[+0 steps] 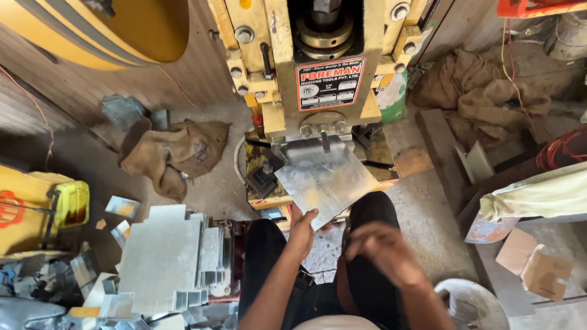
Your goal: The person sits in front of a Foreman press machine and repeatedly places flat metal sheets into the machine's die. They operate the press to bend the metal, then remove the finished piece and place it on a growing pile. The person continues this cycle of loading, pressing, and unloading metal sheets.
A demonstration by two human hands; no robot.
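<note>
Galvanised sheet-metal piece (326, 180) pinched at near corner by left hand (301, 231), grip closed on edge; far end under yellow press (318, 67), long axis running away and slightly left. Right hand (382, 250) blurred, grip unclear, above knee. Cut sheet stack (162, 256) left.

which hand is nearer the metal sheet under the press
Left. The left hand grips the near edge of the metal sheet; the right hand hovers apart, below its right corner, over the knee.

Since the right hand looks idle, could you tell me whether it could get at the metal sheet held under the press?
Probably yes: the right hand hovers just below the metal sheet, nothing lies between them, and the left hand grips only its near edge.
</note>
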